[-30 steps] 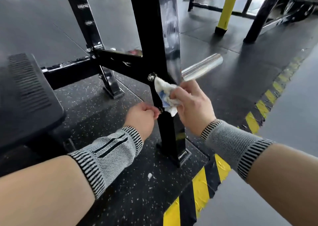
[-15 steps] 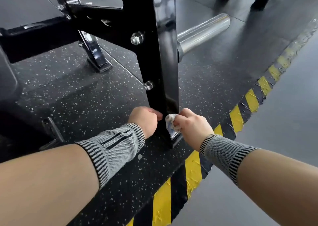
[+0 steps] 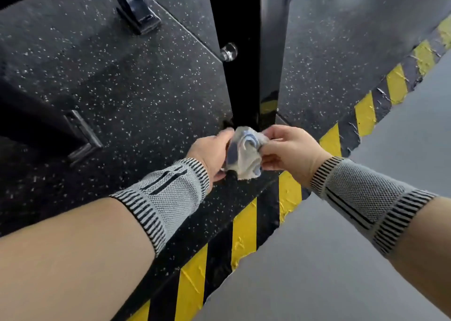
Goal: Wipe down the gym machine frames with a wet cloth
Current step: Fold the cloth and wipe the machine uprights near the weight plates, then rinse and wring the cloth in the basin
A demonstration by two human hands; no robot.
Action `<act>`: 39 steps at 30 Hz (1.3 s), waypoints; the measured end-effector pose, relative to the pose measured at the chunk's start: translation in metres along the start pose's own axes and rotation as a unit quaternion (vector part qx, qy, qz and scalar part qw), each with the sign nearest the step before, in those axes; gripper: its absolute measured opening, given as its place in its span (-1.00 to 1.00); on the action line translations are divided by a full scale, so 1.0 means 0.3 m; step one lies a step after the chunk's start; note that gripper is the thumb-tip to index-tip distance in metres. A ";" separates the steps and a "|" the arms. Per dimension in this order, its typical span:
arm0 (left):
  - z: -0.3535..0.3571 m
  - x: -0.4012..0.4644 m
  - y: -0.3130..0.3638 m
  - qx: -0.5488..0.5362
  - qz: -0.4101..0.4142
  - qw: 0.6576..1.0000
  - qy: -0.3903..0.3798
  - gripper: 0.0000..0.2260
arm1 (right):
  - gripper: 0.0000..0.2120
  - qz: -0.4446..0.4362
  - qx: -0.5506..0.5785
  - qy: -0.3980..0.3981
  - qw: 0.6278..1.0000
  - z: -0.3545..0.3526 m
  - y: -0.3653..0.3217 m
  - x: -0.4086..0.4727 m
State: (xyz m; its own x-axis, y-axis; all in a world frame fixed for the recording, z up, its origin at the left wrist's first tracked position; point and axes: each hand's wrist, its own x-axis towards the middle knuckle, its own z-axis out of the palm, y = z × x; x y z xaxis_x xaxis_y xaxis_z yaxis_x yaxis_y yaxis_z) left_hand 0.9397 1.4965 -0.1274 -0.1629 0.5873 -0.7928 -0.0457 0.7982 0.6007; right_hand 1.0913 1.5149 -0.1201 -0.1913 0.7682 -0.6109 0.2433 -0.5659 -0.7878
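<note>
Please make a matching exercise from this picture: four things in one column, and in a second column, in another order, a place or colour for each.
Things:
1. cloth
2. bolt
3. floor stripes
4. post

Descriptions:
A. yellow and black
B. held between left hand and right hand
C. glossy black, upright
D. silver, on the post's left side

Pairs: 1-B, 2-D, 3-A, 4-C

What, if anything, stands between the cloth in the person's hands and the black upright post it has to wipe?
Nothing visible does. The cloth is bunched between the left hand and right hand, right at the foot of the black upright post. The bolt sits higher up, on the post's left side.
</note>
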 end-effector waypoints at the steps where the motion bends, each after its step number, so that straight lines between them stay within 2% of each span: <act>1: -0.003 -0.020 -0.021 -0.025 -0.024 0.999 -0.008 -0.72 | -0.79 0.015 0.042 0.012 0.999 0.025 0.015 -0.025; 3: -0.014 -0.070 -0.063 -0.048 -0.049 0.997 -0.017 -0.72 | -0.80 0.034 0.103 0.030 0.994 0.087 0.035 -0.090; 6: -0.044 -0.181 -0.117 -0.086 -0.035 0.996 0.010 -0.77 | -0.84 0.045 0.166 0.042 0.984 0.184 0.032 -0.224; 8: -0.081 -0.273 -0.137 -0.118 -0.008 0.993 0.029 -0.71 | -0.87 0.049 0.184 0.050 0.981 0.232 0.008 -0.327; 11: -0.153 -0.455 -0.116 -0.182 0.010 0.983 -0.028 -0.58 | -0.95 0.067 0.175 0.069 0.980 0.275 -0.057 -0.473; 14: -0.229 -0.643 -0.061 -0.145 0.034 0.986 -0.076 -0.78 | -0.96 0.092 0.148 0.057 0.983 0.308 -0.163 -0.604; 16: -0.279 -0.755 -0.017 -0.147 0.027 0.987 -0.052 -0.89 | -0.90 0.101 0.131 0.043 0.985 0.329 -0.256 -0.687; 19: -0.376 -0.913 0.078 -0.174 0.014 0.985 -0.014 -0.88 | -0.80 0.100 0.107 0.036 0.989 0.372 -0.432 -0.803; 23: -0.490 -1.132 0.253 -0.200 0.019 0.979 0.042 -0.92 | -0.84 0.092 0.091 0.034 0.991 0.428 -0.687 -0.933; 26: -0.566 -1.303 0.396 -0.231 0.027 0.968 0.089 -0.84 | -0.86 0.081 0.087 0.012 0.993 0.472 -0.888 -1.027; 31: -0.655 -1.634 0.593 -0.277 0.073 0.948 0.141 -0.87 | -0.93 0.037 0.047 -0.100 0.993 0.536 -1.200 -1.225; 34: -0.707 -1.863 0.640 -0.315 0.092 0.930 0.168 -0.78 | -0.95 0.005 -0.006 -0.165 0.986 0.563 -1.344 -1.375; 39: -0.813 -2.227 0.585 -0.361 0.110 0.883 0.279 -0.80 | -0.79 -0.011 -0.048 -0.228 0.972 0.649 -1.481 -1.635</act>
State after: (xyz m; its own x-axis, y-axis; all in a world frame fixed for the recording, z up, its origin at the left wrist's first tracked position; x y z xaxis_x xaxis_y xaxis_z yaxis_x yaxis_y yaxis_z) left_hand 0.8001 1.2113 0.5328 -0.6979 0.3985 -0.5951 -0.5359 0.2607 0.8030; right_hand 0.8918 1.3311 0.5142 -0.5944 0.5539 -0.5830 0.3183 -0.5037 -0.8031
